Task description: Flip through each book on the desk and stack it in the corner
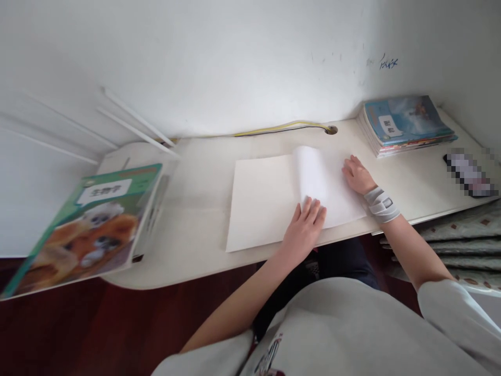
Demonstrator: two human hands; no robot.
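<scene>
A wide sheet of white paper (262,203) lies on the white desk, near its front edge. Part of it, or a second sheet, rises in a curled flap (311,169) at the middle; I cannot tell which. My left hand (307,224) rests on the lower end of this curl, fingers stretched out. On the paper's right part lies my right hand (357,175), palm down with fingers slightly bent and apart. A grey band (382,204) wraps the right wrist.
A stack of books (407,125) stands at the back right, with a phone (469,172) nearby. More books (90,224) are piled at the left. Yellow and dark cables (274,129) run along the wall to a hole (331,130) in the desk (195,219).
</scene>
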